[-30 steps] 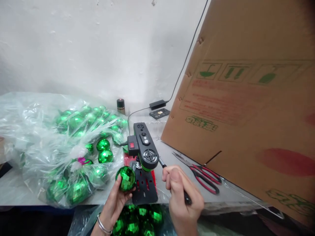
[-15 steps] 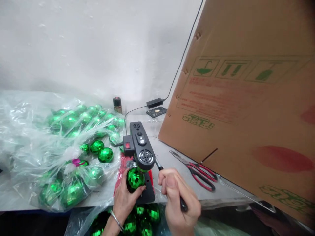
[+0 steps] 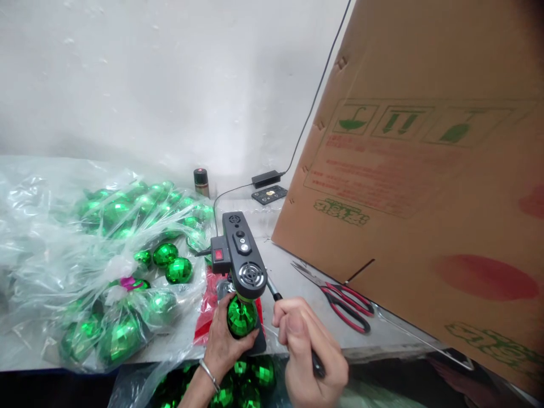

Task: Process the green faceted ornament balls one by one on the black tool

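Observation:
A shiny green faceted ball is held in my left hand, thumb and fingers around its sides. The ball sits right under the front head of a black drill-press-like machine, whose contact with it is hidden from above. My right hand is wrapped round the black grip of a metal lever that comes out of the machine's right side. Beneath lies the machine's dark base plate, on red plastic sheeting.
Clear plastic bags of green balls cover the table's left. More green balls lie below the front edge. Red-and-black scissors lie to the right, before a large cardboard box. A power adapter and small can stand behind.
The green ball and my left hand have shifted slightly right and down, with the ball turned so its top faces the machine's head. My right hand stays on the lever.

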`<action>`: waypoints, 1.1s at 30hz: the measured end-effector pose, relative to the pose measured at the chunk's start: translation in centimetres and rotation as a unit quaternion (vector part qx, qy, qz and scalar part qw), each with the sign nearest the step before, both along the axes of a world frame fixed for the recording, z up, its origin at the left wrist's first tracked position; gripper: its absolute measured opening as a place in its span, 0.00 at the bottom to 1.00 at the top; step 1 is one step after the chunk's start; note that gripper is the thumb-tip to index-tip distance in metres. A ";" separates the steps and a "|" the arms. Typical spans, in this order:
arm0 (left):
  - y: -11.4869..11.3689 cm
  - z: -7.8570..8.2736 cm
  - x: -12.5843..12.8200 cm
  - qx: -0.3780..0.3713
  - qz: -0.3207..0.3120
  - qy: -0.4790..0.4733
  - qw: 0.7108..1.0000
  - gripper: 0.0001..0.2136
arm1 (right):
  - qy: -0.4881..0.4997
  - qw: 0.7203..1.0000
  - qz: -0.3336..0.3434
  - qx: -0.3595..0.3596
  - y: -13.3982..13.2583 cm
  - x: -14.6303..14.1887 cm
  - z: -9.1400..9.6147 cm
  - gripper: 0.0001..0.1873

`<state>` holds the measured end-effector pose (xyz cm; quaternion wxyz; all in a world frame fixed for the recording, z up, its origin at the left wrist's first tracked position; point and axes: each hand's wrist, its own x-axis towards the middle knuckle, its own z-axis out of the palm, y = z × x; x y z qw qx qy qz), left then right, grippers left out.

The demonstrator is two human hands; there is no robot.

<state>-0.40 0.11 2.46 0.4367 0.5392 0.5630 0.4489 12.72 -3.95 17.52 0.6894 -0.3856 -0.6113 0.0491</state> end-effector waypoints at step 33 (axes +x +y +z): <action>0.2 -1.2 0.2 0.034 -0.002 0.031 0.999 0.37 | 0.077 0.996 -0.032 0.029 0.4 -0.5 -6.6 0.22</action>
